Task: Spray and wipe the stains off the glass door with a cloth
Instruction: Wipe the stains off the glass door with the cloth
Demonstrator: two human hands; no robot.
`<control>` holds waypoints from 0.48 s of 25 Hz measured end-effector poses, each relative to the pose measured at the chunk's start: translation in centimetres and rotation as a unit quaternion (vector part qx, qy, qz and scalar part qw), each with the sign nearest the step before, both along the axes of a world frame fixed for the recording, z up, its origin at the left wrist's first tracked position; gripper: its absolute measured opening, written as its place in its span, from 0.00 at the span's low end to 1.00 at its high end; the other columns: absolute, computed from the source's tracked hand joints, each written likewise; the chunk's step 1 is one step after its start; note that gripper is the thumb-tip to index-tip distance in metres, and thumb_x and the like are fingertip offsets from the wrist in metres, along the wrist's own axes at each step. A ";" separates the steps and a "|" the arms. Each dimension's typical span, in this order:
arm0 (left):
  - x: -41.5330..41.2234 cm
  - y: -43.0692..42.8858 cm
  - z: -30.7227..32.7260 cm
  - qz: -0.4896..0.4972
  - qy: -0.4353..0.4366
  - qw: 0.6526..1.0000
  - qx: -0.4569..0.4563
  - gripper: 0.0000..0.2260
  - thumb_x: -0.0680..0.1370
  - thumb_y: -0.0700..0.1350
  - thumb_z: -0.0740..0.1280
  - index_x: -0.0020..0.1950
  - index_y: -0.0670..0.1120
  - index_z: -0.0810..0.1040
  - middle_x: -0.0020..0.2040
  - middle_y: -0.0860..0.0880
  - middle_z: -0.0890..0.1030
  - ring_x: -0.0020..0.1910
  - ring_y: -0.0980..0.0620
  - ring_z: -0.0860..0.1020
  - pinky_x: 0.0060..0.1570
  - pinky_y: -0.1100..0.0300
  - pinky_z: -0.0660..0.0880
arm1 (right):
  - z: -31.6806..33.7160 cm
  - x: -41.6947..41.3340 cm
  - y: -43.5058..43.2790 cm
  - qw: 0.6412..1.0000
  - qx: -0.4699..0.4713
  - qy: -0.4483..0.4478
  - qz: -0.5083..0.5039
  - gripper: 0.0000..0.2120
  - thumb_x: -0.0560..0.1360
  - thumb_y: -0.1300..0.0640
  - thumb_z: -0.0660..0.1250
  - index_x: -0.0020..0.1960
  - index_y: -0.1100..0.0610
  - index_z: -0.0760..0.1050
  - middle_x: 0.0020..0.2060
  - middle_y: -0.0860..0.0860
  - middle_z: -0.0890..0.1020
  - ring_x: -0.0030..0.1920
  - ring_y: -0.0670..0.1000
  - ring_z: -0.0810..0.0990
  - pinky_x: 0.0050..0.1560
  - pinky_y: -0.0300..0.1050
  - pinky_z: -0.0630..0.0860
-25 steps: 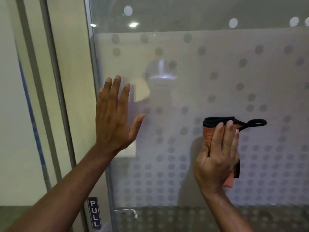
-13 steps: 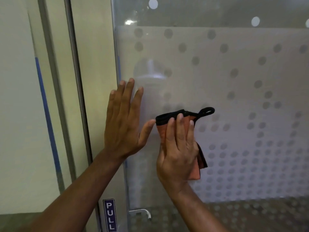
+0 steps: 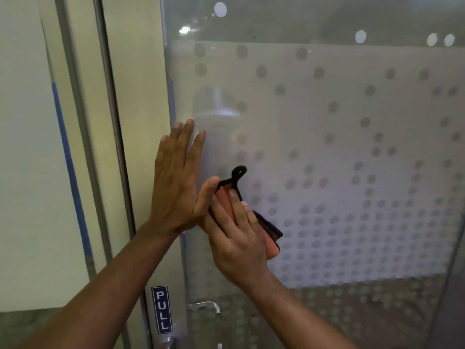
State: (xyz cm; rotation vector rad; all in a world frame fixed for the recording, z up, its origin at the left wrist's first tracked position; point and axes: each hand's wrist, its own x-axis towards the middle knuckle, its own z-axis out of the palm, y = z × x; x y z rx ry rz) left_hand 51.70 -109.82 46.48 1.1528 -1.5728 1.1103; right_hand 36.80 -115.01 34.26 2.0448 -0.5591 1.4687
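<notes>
The glass door (image 3: 327, 147) fills the right of the head view, frosted and covered with grey dots. My left hand (image 3: 176, 182) lies flat on it near its left edge, fingers spread and pointing up. My right hand (image 3: 236, 235) presses an orange cloth (image 3: 270, 238) with black trim and a black loop against the glass, right beside my left thumb. Most of the cloth is hidden under my right palm. No spray bottle is in view.
A metal door frame (image 3: 110, 147) and a pale wall panel with a blue stripe (image 3: 70, 172) stand to the left. A blue PULL sign (image 3: 161, 309) sits low on the frame, with a metal handle (image 3: 205, 306) just right of it.
My right hand has slid the cloth leftward across the glass until it meets my left thumb. The cloth's loop has swung from pointing right to pointing up. My left hand stays flat on the glass.
</notes>
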 end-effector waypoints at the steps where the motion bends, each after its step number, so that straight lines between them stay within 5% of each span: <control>1: -0.2 0.0 -0.5 0.005 0.002 1.000 0.001 0.36 0.88 0.63 0.50 0.87 0.39 0.58 0.89 0.38 0.55 0.89 0.38 0.52 0.88 0.38 0.48 | -0.5 -0.7 -0.4 0.999 -0.013 0.030 0.002 0.29 0.86 0.60 0.63 0.85 0.49 0.64 0.86 0.51 0.62 0.86 0.62 0.59 0.82 0.63 0.64; 5: -1.6 -0.4 -3.5 0.047 0.003 0.999 0.007 0.35 0.88 0.62 0.53 0.87 0.39 0.58 0.89 0.36 0.56 0.89 0.37 0.51 0.87 0.37 0.50 | -2.1 -5.3 -2.2 0.988 -0.085 0.133 -0.004 0.27 0.87 0.59 0.59 0.85 0.50 0.64 0.85 0.51 0.65 0.85 0.63 0.61 0.80 0.63 0.67; 12: -3.6 -1.9 -8.3 0.100 0.025 0.995 0.003 0.39 0.85 0.65 0.56 0.89 0.42 0.53 0.89 0.37 0.52 0.89 0.34 0.50 0.87 0.37 0.46 | -2.7 -16.3 -6.6 0.982 -0.121 0.137 -0.045 0.27 0.86 0.63 0.59 0.84 0.51 0.67 0.84 0.50 0.67 0.83 0.64 0.66 0.77 0.65 0.71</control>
